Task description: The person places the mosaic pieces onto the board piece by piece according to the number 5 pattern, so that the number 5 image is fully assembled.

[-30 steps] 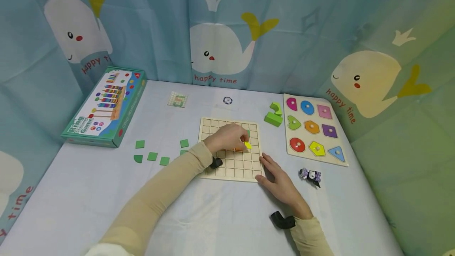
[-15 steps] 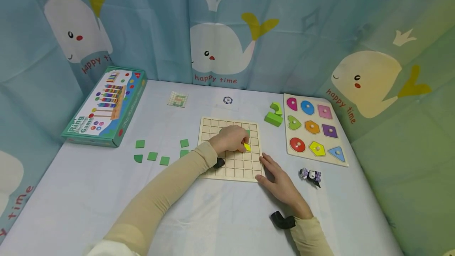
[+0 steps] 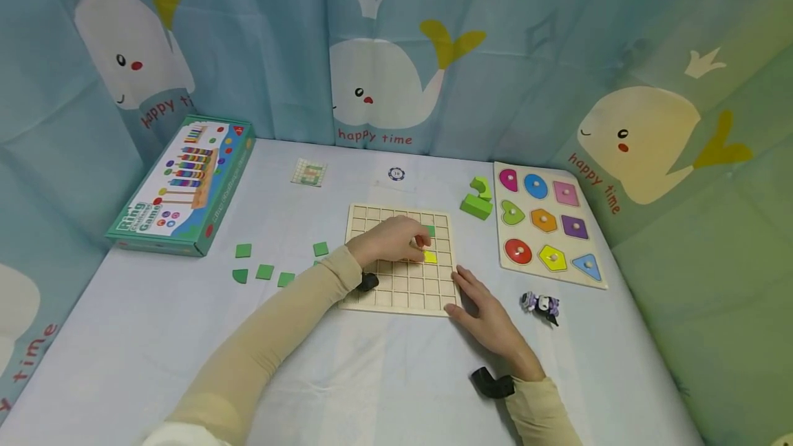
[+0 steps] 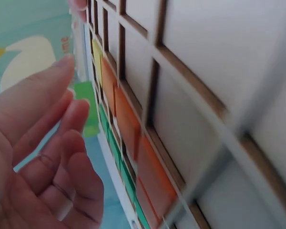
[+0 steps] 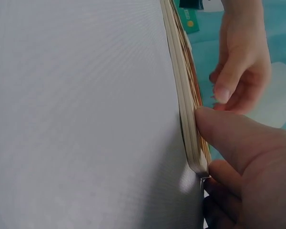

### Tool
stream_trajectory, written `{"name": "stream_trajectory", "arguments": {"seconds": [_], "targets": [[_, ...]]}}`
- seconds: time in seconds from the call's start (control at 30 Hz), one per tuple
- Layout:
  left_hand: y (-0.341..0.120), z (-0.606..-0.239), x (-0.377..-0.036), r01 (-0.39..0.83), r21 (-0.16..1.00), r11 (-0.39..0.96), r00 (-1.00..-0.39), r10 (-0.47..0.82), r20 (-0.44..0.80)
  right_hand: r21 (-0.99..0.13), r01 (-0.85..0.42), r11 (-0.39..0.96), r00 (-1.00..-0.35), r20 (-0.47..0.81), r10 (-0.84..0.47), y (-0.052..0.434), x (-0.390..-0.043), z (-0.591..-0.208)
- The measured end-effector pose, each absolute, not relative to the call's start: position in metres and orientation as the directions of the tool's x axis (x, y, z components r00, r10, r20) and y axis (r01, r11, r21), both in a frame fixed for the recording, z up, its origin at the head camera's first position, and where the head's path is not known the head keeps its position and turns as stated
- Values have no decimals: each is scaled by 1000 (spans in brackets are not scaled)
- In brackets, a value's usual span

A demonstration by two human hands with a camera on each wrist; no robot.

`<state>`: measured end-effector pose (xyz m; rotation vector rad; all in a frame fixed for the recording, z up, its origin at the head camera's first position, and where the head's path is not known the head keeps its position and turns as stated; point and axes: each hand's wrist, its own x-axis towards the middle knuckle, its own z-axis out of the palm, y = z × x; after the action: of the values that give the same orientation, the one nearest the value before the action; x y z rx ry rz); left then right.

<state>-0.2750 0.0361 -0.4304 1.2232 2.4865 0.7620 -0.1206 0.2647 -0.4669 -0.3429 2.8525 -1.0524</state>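
My left hand (image 3: 394,238) hovers close over the wooden grid board (image 3: 409,301), fingers bent and nothing held between them. In the left wrist view its thumb and index finger stand apart. A yellow square tile (image 3: 430,257) lies in a cell right by the fingertips, and a green tile (image 3: 431,231) farther back. Several orange tiles (image 4: 128,121) and a row of green tiles (image 4: 113,140) fill cells beside the yellow one; my left hand mostly hides them in the head view. My right hand (image 3: 489,319) rests against the board's near right corner, thumb and straight fingers touching its edges.
Loose green tiles (image 3: 265,272) lie left of the board. Behind it are a pattern card (image 3: 309,173) and a round chip (image 3: 396,173). Light green blocks (image 3: 476,206), a shape puzzle (image 3: 506,222) and a small figurine (image 3: 541,305) lie right. A game box (image 3: 180,188) is far left.
The yellow tile, first held in my left fingers, now lies in a cell, let go. My left hand has drawn back slightly leftward. The right hand stays put.
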Motion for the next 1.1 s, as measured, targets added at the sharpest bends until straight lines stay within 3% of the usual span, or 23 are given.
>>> {"name": "stream_trajectory", "arguments": {"seconds": [0.33,0.8,1.1], "targets": [[-26,-429,-272,594,680,429,-636,768,71,-647,-165,744,-973,-18,-231,264,-121,-467],[-125,-423,-275,438,652,619,-801,598,-31,-653,-172,738,-973,-6,-232,263,-121,-469],[-150,-429,-272,449,622,642,-792,608,-56,-646,-175,743,-973,-2,-231,264,-121,-468]]}}
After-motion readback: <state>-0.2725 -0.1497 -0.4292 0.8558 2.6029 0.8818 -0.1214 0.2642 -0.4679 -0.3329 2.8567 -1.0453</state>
